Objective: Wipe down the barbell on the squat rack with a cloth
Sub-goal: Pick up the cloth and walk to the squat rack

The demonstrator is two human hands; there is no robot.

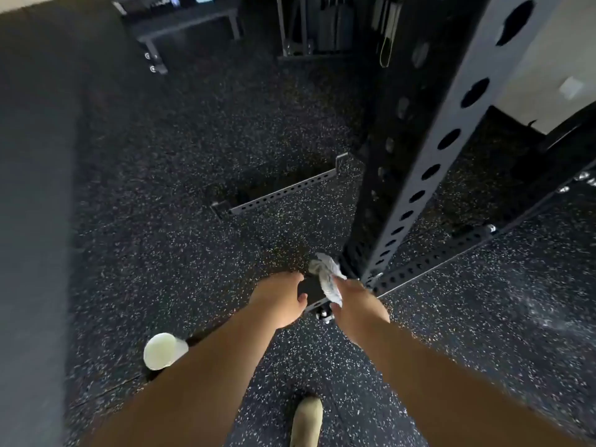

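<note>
My right hand [356, 303] is closed on a crumpled white-grey cloth [327, 279], held down at the foot of the squat rack's black perforated upright [416, 175]. My left hand [279, 300] is just left of it, with fingers and thumb curled around the dark end of the rack's base beam [311, 290]. Both arms reach down from the bottom of the view. I cannot make out the barbell for certain. A wide blurred grey band [32, 221] runs down the left edge, and I cannot tell what it is.
Speckled black rubber floor [193, 140] all around. A pale cup-like object [163, 350] lies by my left forearm, and a light shoe [306, 421] is at bottom centre. Perforated base beams [280, 195] [451, 256] lie on the floor. A bench [187, 24] stands at the back.
</note>
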